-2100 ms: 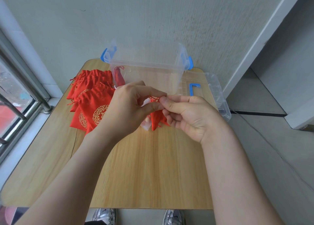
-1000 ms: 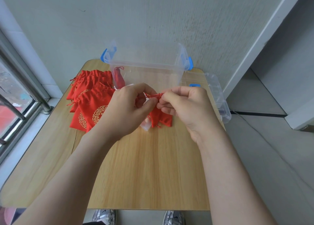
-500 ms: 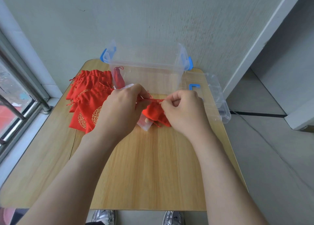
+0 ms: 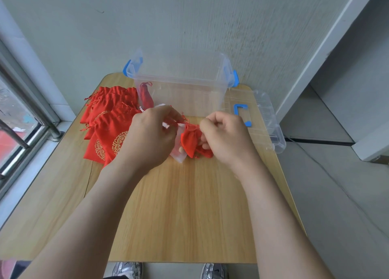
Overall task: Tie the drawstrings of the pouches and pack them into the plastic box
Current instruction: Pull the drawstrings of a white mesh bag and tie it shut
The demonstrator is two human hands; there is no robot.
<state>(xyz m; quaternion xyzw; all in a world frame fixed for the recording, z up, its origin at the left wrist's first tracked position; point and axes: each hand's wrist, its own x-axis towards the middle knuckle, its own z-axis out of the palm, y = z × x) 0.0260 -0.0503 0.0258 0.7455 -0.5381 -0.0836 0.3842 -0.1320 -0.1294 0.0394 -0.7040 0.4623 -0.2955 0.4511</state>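
A small red pouch (image 4: 190, 140) hangs between my hands just above the wooden table (image 4: 179, 205). My left hand (image 4: 150, 136) pinches one end of its red drawstring (image 4: 185, 122) and my right hand (image 4: 226, 138) pinches the other end, so the string runs taut above the gathered neck. A pile of several red pouches with gold emblems (image 4: 109, 120) lies to the left. The clear plastic box (image 4: 181, 85) with blue latches stands at the table's back, with one tied red pouch (image 4: 146, 96) leaning inside its left end.
The box's clear lid (image 4: 265, 118) with a blue handle lies at the back right, overhanging the table edge. A clear plastic bag (image 4: 177, 153) lies under my hands. A window with a metal rail (image 4: 25, 118) is on the left; a wall stands behind.
My hands have drawn apart sideways, pulling the drawstring ends outward and tightening the pouch's neck. The pouch has sunk lower toward the table.
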